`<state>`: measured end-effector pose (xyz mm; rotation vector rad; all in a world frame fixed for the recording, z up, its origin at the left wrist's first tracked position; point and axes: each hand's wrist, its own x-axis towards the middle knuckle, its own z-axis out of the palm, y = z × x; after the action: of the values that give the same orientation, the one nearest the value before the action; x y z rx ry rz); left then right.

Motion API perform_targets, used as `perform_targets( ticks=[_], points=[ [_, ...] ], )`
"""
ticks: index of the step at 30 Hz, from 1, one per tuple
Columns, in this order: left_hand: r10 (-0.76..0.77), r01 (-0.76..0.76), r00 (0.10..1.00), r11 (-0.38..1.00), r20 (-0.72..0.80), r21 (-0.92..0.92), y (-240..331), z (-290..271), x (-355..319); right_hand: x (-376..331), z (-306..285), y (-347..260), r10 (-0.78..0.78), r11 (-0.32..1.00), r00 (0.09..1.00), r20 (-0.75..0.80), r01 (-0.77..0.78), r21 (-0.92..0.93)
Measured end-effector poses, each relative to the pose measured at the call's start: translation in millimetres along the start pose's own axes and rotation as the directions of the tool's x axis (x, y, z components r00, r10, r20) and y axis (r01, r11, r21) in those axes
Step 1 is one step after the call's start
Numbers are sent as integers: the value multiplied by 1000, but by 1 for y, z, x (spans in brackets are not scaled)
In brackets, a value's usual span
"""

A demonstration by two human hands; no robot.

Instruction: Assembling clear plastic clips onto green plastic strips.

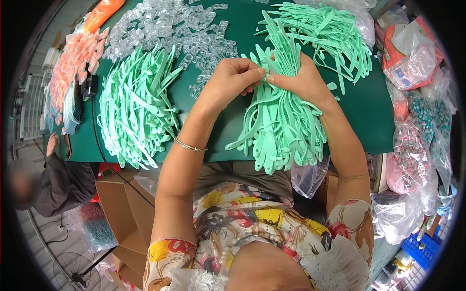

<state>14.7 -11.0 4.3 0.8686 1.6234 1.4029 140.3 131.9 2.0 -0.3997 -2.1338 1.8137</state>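
- Toward six o'clock, a pale blouse (269, 217) printed in yellow, red, brown and grey.
- At seven o'clock, its matching left sleeve (167, 254); at four, the right sleeve (358, 225), both short.
- At five, white ruffles (335, 266).
- At nine, a thin metallic bracelet (190, 147) circling the left forearm.
- At six, olive-brown trousers (233, 180).

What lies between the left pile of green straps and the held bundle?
Head view shows the left forearm with bangle, green tabletop and some clear plastic pieces.

Bent arms (180, 150) hold both hands (227, 81) close together, thumb tips (277, 79) nearly touching.
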Motion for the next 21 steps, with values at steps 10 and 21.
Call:
perform_targets(
  ticks=[10, 21],
  points=[
    [169, -121, 964, 966, -206, 228, -11, 16, 1, 1, 8, 15, -103, 990, 992, -68, 96, -101],
    [69, -131, 965, 962, -253, -238, -16, 16, -3, -6, 1, 13, -134, 988, 990, -48, 129, -80]
  ],
)
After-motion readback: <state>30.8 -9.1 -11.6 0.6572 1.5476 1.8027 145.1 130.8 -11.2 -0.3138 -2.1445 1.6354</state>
